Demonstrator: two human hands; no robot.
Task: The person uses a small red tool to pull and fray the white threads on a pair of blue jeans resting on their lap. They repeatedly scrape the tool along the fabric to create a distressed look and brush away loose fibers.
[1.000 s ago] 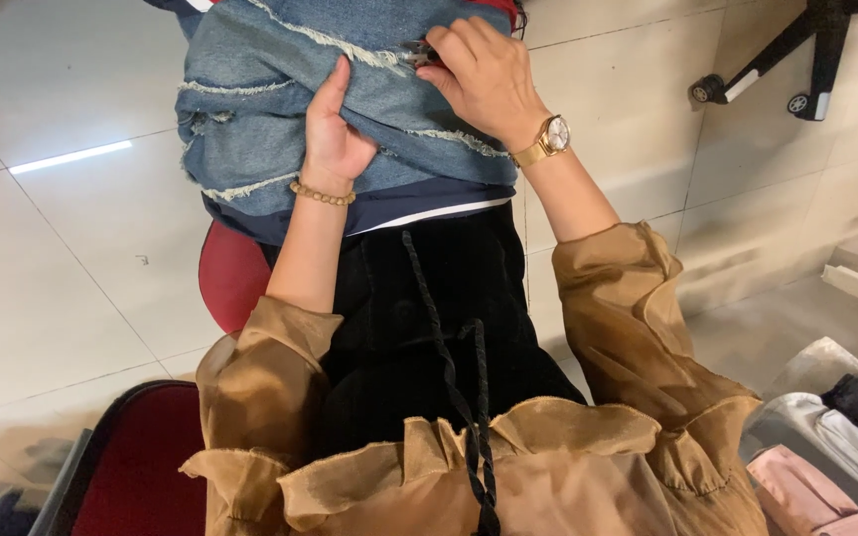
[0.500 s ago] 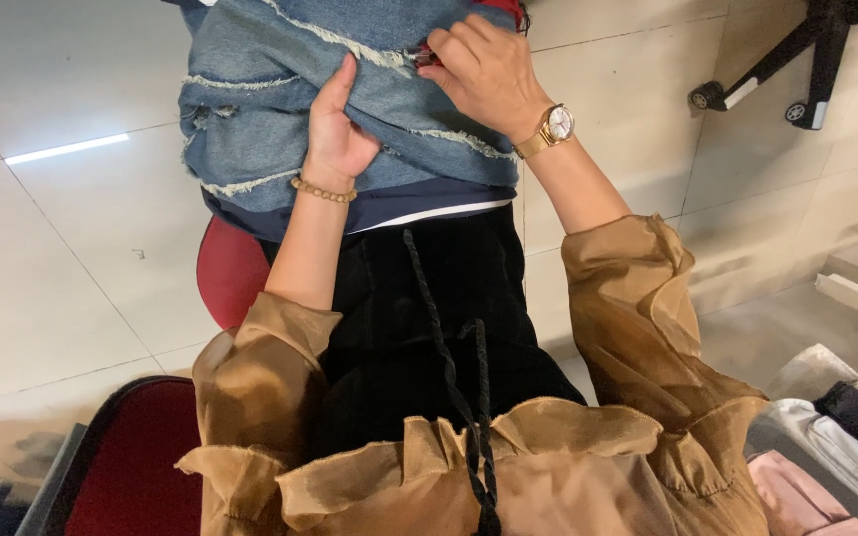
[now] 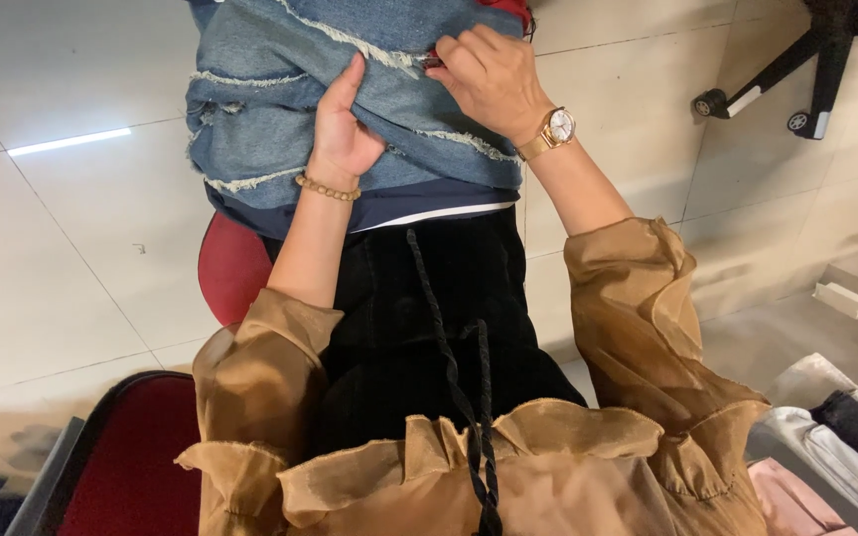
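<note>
Denim garment (image 3: 280,119) under left hand (image 3: 342,139), right hand (image 3: 494,79)

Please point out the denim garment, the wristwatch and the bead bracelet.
denim garment (image 3: 270,119), head view, on blue cloth left of the thumb.
wristwatch (image 3: 559,126), head view, on its round dial.
bead bracelet (image 3: 327,189), head view, on the beads.

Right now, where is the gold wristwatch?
In the head view, the gold wristwatch sits on the right hand's wrist, upper centre-right, beside the frayed denim garment.
</note>
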